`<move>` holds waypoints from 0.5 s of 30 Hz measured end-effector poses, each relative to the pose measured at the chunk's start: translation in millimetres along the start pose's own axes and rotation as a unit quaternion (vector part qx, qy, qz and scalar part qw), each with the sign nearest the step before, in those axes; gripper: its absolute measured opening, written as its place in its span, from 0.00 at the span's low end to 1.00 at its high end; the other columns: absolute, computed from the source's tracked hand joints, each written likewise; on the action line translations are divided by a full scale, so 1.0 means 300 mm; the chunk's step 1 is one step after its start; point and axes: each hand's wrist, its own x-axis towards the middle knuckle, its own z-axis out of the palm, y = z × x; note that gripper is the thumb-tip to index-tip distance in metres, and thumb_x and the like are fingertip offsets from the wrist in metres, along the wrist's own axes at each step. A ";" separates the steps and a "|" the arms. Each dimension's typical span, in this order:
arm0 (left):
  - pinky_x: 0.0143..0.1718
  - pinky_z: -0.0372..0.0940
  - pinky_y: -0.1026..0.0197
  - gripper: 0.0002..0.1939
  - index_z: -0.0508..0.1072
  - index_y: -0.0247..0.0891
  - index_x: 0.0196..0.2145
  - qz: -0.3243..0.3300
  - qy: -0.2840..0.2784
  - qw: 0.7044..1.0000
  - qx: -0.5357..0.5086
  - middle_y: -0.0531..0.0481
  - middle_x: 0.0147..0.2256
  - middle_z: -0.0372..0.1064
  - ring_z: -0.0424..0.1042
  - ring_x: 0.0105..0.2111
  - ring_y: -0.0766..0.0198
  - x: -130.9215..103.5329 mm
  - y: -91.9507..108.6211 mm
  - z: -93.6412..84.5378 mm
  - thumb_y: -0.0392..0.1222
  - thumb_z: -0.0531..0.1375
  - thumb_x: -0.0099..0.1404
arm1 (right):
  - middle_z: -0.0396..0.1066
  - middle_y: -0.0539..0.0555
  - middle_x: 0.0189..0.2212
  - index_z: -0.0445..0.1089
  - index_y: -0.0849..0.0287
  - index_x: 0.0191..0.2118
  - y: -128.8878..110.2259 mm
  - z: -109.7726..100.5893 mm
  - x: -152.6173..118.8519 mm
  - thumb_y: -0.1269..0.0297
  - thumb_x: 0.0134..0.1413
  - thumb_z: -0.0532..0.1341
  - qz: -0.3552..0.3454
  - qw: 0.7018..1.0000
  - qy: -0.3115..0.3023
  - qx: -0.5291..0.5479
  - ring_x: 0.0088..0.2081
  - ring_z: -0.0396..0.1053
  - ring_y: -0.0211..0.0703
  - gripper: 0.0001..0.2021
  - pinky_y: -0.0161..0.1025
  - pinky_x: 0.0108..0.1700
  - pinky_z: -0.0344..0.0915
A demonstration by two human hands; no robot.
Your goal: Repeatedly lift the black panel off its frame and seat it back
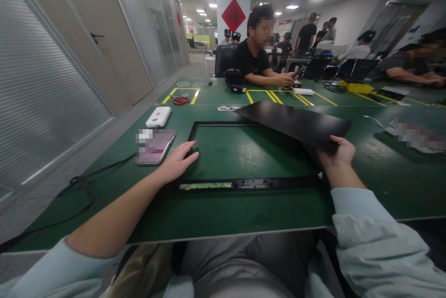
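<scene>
A thin black flat panel (292, 121) is held up at a tilt by my right hand (337, 155), its thumb on top at the near right corner. Below it on the green table lies a black rectangular monitor frame (275, 183), and the panel hides part of its far and right sides. A green circuit board (205, 186) sits in the frame's near edge, toward the left. My left hand (179, 162) rests at the frame's left side, fingers stretched out and holding nothing. Whether it touches the frame is hard to tell.
Left of the frame are a phone (156, 147) and a white power bank (158, 116), with a black strap (104, 175) nearby. Red scissors (180, 100) lie farther back. Across the green table (244, 219) sits a person (256, 51) holding a dark device. A white cable (376, 120) lies right.
</scene>
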 end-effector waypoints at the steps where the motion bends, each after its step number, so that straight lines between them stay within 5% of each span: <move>1: 0.68 0.50 0.43 0.39 0.66 0.35 0.65 0.002 -0.003 1.000 0.005 0.35 0.67 0.61 0.59 0.67 0.44 -0.001 -0.001 0.000 0.65 0.52 0.66 | 0.72 0.55 0.29 0.61 0.51 0.27 0.004 -0.002 0.007 0.70 0.36 0.57 -0.013 1.000 0.019 0.006 0.39 0.75 0.50 0.08 0.48 0.42 0.78; 7: 0.68 0.51 0.42 0.41 0.66 0.33 0.65 0.005 -0.001 1.000 0.007 0.34 0.66 0.61 0.60 0.66 0.41 -0.003 0.002 0.001 0.65 0.54 0.65 | 0.67 0.55 0.28 0.54 0.49 0.26 0.029 -0.043 0.090 0.70 0.33 0.57 -0.061 0.991 0.115 0.015 0.38 0.74 0.49 0.11 0.46 0.41 0.78; 13: 0.67 0.52 0.40 0.38 0.66 0.35 0.64 0.018 -0.005 1.000 0.021 0.34 0.66 0.62 0.60 0.66 0.41 -0.002 0.004 -0.001 0.63 0.54 0.65 | 0.61 0.53 0.26 0.52 0.48 0.27 0.037 -0.087 0.141 0.67 0.34 0.57 -0.071 0.986 0.153 -0.009 0.34 0.72 0.51 0.13 0.48 0.34 0.76; 15: 0.67 0.52 0.40 0.37 0.67 0.35 0.63 0.018 -0.006 1.000 0.023 0.35 0.66 0.62 0.60 0.66 0.41 -0.003 0.007 -0.002 0.63 0.54 0.65 | 0.59 0.52 0.25 0.51 0.49 0.27 0.039 -0.100 0.148 0.66 0.35 0.57 -0.053 0.990 0.123 -0.039 0.31 0.70 0.48 0.13 0.45 0.32 0.75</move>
